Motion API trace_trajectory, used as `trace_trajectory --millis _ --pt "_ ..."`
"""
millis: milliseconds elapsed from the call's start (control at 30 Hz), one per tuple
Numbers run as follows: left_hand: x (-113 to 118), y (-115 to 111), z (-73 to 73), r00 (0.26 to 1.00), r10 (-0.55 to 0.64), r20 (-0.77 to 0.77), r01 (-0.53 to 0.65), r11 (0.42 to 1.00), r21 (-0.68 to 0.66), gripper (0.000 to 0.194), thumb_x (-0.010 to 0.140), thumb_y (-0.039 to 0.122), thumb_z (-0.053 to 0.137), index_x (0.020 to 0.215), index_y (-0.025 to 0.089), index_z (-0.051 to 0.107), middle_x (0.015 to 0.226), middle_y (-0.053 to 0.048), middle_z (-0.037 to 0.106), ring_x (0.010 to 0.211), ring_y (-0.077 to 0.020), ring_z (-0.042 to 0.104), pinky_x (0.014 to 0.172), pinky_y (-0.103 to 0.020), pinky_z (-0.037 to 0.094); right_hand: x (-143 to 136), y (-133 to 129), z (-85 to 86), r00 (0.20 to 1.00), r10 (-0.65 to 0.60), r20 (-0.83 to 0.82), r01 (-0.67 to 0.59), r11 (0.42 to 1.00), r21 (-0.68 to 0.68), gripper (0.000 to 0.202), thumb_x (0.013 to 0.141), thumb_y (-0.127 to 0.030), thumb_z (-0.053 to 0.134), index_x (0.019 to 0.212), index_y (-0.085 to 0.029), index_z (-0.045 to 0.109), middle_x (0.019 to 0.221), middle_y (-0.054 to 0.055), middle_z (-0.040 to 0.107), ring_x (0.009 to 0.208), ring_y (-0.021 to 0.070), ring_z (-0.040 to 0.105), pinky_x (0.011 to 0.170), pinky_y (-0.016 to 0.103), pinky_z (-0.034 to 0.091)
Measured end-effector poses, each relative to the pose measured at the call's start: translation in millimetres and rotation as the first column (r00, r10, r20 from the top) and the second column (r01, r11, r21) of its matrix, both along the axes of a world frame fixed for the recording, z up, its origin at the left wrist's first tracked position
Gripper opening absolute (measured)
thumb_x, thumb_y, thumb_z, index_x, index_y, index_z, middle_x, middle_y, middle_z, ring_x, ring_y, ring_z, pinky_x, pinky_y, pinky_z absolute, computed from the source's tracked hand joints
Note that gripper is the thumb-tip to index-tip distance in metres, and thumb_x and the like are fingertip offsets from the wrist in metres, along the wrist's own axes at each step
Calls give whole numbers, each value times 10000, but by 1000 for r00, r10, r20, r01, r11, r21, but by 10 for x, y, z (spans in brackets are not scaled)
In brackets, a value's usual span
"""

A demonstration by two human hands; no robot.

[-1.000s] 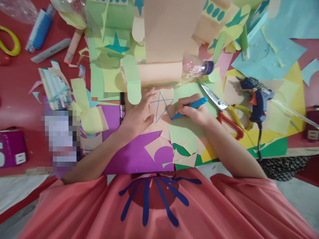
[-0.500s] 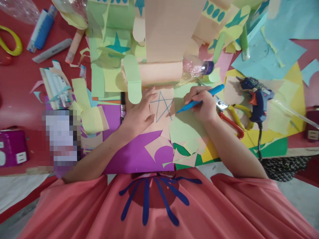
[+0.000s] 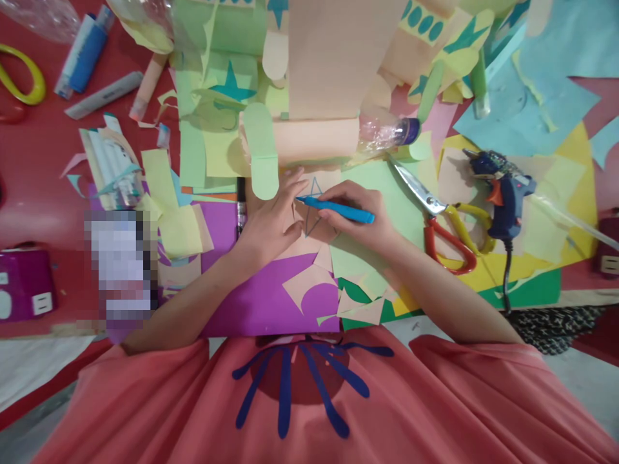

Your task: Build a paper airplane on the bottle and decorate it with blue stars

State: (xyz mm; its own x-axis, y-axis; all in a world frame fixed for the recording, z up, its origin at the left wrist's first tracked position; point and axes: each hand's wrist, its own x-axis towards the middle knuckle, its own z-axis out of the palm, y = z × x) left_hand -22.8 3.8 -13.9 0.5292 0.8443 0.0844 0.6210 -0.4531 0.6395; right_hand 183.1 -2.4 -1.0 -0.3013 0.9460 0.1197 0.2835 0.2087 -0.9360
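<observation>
A blue marker (image 3: 351, 211) is gripped in my right hand (image 3: 365, 212), its tip at the left side of a star outline (image 3: 314, 188) drawn in blue. That star is on a peach paper (image 3: 309, 248), partly covered by both hands. My left hand (image 3: 273, 222) lies flat on the paper's left side, fingers spread and holding nothing. Just beyond the hands lies a bottle wrapped in peach paper (image 3: 316, 138), with a purple cap (image 3: 411, 131) at its right end. A green rounded paper strip (image 3: 264, 154) crosses the wrapped part.
Right of my hand lie open scissors (image 3: 438, 212) with red and yellow handles, then a glue gun (image 3: 505, 200) with its cord. Purple paper (image 3: 261, 296) and cut scraps lie in front. Markers (image 3: 113, 161) and a blurred-out phone (image 3: 120, 264) are at left.
My right hand has moved left with the marker, from beside the star's right edge to its left side. The scissors are now uncovered. My left hand stays in place.
</observation>
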Motion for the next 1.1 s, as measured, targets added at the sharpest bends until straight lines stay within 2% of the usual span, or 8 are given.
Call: trace_trajectory --millis 133,333,600,733,867,1100 --pt "-9 3 5 1000 -17 13 17 1000 2 611 840 135 538 1405 269 349 1573 -54 361 1439 -282 369 1119 -452 446 8 11 -10 999 28 18 -28 1000 -1 220 859 -425 634 897 -208 635 823 10 690 682 104 619 624 245 469" --pt "-17 1 19 1000 -16 13 17 999 -42 633 839 128 546 1416 275 334 1585 -62 336 1407 -277 425 1125 -444 444 -5 26 -34 998 34 51 -36 998 44 151 851 -349 638 887 -203 643 814 17 696 685 112 610 633 252 471" --pt "-9 1 18 1000 -23 8 23 1000 2 630 849 124 544 1418 280 321 1570 -63 362 1421 -251 408 1159 -429 407 13 37 -24 993 51 107 -59 995 77 145 861 -323 616 881 -185 656 816 36 702 685 122 592 644 273 461" --pt "-6 -2 14 1000 -15 -4 15 1000 19 623 854 132 550 1416 279 323 1565 -63 372 1398 -277 438 1183 -490 355 24 30 -26 993 51 105 -65 989 135 134 864 -298 610 867 -174 660 798 38 702 682 122 588 628 267 452" --pt "1 -5 10 1000 -9 -12 9 1000 12 619 849 125 553 1407 276 332 1564 -72 374 1351 -281 496 1173 -500 360 39 20 -30 993 52 108 -70 984 166 118 867 -282 600 832 -180 649 747 27 682 676 123 586 625 265 450" --pt "-2 3 -9 1000 -20 -4 21 999 29 655 820 109 546 1405 291 311 1559 -85 379 1413 -291 415 1180 -558 320 78 6 3 990 78 116 -95 985 146 118 851 -252 578 753 -189 595 722 20 645 662 121 568 626 271 441"
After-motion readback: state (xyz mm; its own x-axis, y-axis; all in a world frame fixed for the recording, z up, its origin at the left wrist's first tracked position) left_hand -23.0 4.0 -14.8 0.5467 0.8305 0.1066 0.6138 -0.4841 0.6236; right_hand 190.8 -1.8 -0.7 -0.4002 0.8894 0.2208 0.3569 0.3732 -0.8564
